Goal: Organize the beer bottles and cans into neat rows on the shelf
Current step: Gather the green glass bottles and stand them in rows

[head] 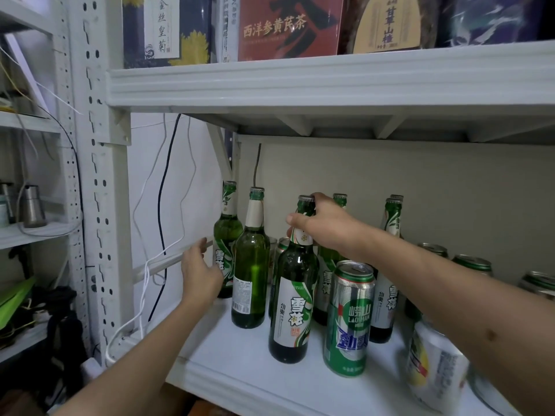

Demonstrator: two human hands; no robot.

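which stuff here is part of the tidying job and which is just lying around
Job: green beer bottles, one gripped at the neck by the right hand; far-left bottle touched by the left hand; green can; white can.
Lying about: boxes on the upper shelf; cables.

The single head view looks forward and slightly down from close in front of a white shelf (pixel 240 382), near enough that both forearms reach in from the bottom edge. It faces the back wall, with the upper shelf (pixel 330 82) across the top. Wide-angle bending curves the upright post (pixel 99 175) at left.
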